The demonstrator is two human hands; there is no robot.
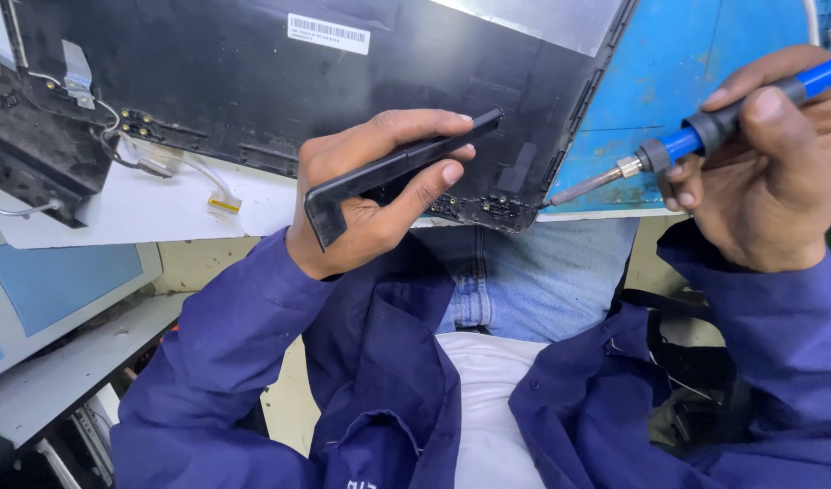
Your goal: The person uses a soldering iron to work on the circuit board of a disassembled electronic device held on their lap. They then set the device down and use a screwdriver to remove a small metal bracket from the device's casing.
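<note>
Blue counter (pixel 678 63) carrying one black laptop lid (pixel 343 81), inner face up, thin and probably prone to flex. One left hand (pixel 370 195) is closed around one slim black plastic strip (pixel 406 163), light and stiff, best held along its edges. One right hand (pixel 778 172) grips one blue-handled soldering iron (pixel 705 131), tip at the lid's lower corner.

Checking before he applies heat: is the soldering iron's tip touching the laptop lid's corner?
Touching: the head view shows the soldering iron tip meeting the laptop lid corner, no gap visible.
</note>
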